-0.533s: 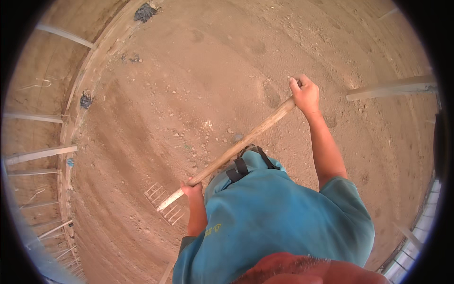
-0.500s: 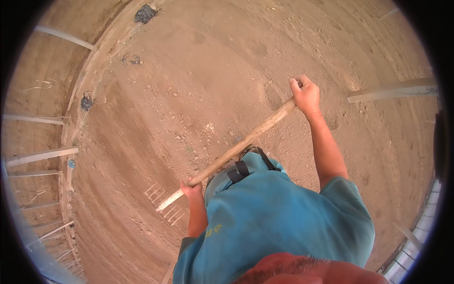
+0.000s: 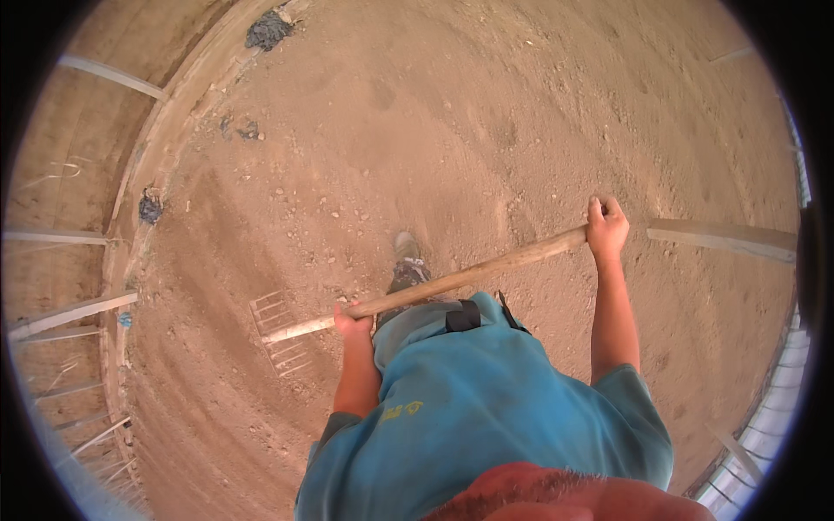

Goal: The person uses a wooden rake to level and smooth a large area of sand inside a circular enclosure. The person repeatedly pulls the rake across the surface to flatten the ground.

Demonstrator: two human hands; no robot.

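A rake [image 3: 469,276] with a long, rounded wooden handle lies slantwise across the front of my body. My left hand [image 3: 354,319] is wrapped round the handle low down, not far from the rake's head. Up at the handle's end, my right hand [image 3: 606,227] is closed on the wood. The toothed rake head [image 3: 280,334] is at the left, over the brown soil [image 3: 217,260]; whether its teeth touch the ground I cannot tell. My shoe [image 3: 405,243] shows just beyond the handle.
Wooden boards with slanting struts [image 3: 74,314] run along the left side. Dark grey lumps [image 3: 268,31] lie by the boards' foot. A wooden beam [image 3: 721,237] juts in from the right. Pale blocks [image 3: 777,391] line the lower right edge. Small stones dot the soil.
The rake has swung to a flatter slant: its head has moved up and left, its upper end down and right with my right hand. My shoe has come into view.
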